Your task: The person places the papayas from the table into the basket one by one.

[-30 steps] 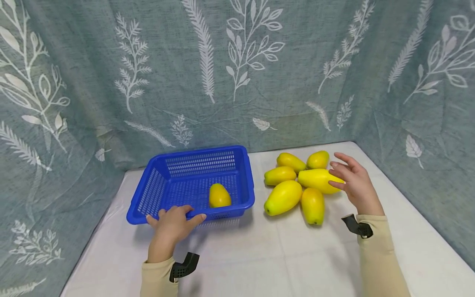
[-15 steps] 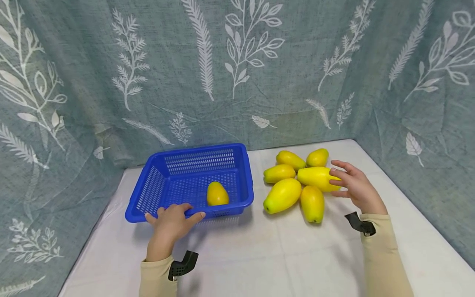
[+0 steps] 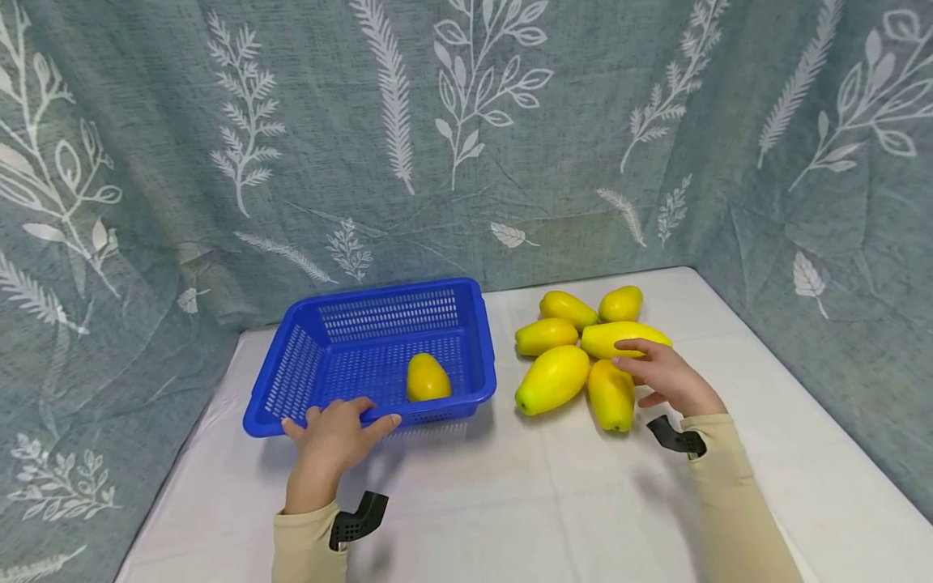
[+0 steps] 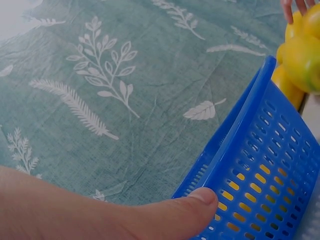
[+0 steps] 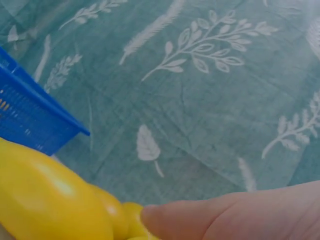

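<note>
My left hand (image 3: 331, 441) grips the near rim of a blue plastic basket (image 3: 291, 312), fingers over the rim and thumb against the outer wall. The left wrist view shows that thumb pressed on the slotted side of the basket (image 4: 280, 145). Inside lies one yellow papaya (image 3: 427, 379), near the front right. Over the right side of a papaya cluster, my right hand (image 3: 674, 379) has its fingers spread and loosely bent, holding nothing. Closest to it are an upright-lying papaya (image 3: 609, 397) and a longer papaya (image 3: 619, 336) partly behind the fingers.
Left in the cluster are a large papaya (image 3: 552, 379) and a smaller papaya (image 3: 545, 336); two more lie behind, including a back papaya (image 3: 621, 304). All rest on a white cloth-covered table (image 3: 510, 502). A green leaf-patterned curtain (image 3: 313, 121) encloses the back and sides.
My right hand has moved left and slightly forward, from beside the long papaya to next to the front one. My left hand stays on the basket rim.
</note>
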{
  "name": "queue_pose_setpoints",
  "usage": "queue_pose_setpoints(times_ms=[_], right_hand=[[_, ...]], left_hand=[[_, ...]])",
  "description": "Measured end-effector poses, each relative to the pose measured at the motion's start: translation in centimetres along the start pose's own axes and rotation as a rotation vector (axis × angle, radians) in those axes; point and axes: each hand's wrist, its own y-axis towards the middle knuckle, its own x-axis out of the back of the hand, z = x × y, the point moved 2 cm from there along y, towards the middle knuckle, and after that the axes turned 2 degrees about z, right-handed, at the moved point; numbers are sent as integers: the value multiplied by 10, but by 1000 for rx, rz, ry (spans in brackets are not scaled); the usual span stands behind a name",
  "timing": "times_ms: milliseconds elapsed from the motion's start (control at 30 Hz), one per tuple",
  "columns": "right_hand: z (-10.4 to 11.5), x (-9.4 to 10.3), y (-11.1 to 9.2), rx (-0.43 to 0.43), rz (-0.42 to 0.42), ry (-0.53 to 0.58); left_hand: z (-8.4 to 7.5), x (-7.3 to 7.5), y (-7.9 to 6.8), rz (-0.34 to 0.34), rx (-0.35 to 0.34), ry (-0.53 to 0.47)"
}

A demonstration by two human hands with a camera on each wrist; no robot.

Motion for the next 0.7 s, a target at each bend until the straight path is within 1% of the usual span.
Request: queue_pose_setpoints(times_ms=[133,300,700], right_hand=[[-2,-5,1,8,27,-47],[-3,-11,-1,28,69,-76],[-8,-15,3,29,86,-97]], left_hand=[[0,0,-1,-3,-11,-16],[-1,1,-1,-4,-11,-14],[-2,0,-1,-1,6,-5]])
